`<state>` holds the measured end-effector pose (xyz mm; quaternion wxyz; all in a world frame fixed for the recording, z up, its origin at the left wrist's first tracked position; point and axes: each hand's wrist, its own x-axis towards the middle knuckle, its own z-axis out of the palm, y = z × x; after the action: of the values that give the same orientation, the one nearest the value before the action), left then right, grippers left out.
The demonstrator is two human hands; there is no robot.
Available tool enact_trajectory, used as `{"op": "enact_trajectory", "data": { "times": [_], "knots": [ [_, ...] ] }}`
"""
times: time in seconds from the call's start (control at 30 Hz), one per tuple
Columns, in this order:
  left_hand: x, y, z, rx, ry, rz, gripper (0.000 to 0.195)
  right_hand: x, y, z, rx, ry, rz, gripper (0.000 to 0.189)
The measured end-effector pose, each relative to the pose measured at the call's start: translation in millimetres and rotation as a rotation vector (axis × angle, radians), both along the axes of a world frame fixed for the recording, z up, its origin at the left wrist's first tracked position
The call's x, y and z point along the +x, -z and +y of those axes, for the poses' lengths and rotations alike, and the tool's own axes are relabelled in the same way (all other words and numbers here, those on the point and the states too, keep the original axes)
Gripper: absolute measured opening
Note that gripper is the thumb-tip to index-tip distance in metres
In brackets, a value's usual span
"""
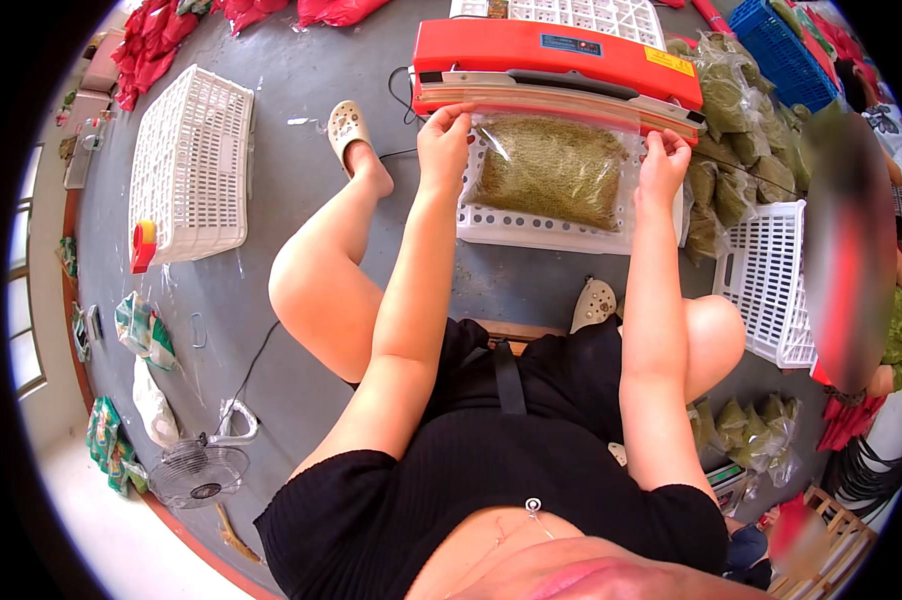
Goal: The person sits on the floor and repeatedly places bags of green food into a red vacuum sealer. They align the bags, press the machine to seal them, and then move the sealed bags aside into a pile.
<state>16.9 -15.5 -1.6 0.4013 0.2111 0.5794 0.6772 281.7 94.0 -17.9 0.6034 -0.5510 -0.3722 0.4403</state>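
Observation:
A clear plastic bag [547, 171] filled with small green-brown granules lies flat on an upturned white perforated crate [541, 225]. My left hand [443, 148] pinches the bag's left far corner between thumb and fingers. At the opposite corner, my right hand [662, 166] pinches the bag's edge in the same way. The bag's far end reaches the front jaw of a red bag-sealing machine [488, 56], which has a dark handle bar [571, 81] and a small control panel. Whether the bag's edge lies inside the jaw is hard to tell.
Filled bags [728, 112] are piled right of the sealer. White plastic crates stand at left [192, 165] and right [766, 285], the left one carrying a tape dispenser [143, 244]. A fan [200, 472] and its cord lie on the floor. Other people sit at far right.

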Motion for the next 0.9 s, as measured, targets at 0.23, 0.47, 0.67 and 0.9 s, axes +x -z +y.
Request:
{"op": "enact_trajectory", "data": {
  "times": [0.23, 0.47, 0.67, 0.9],
  "knots": [
    [0, 1, 11, 0.005, -0.041, 0.067, 0.014, -1, 5, 1, 0.014, 0.001, -0.047, 0.029],
    [8, 6, 22, 0.233, -0.158, -0.102, 0.009, 2, 5, 1, -0.222, -0.108, 0.145, 0.027],
    [18, 9, 27, 0.505, -0.199, -0.412, 0.030, -1, -10, -8, -0.320, -0.284, 0.225, 0.038],
    [27, -10, 18, 0.555, -0.076, -0.538, 0.034, 2, -8, -5, -0.332, -0.341, 0.200, 0.031]
  ]
}}
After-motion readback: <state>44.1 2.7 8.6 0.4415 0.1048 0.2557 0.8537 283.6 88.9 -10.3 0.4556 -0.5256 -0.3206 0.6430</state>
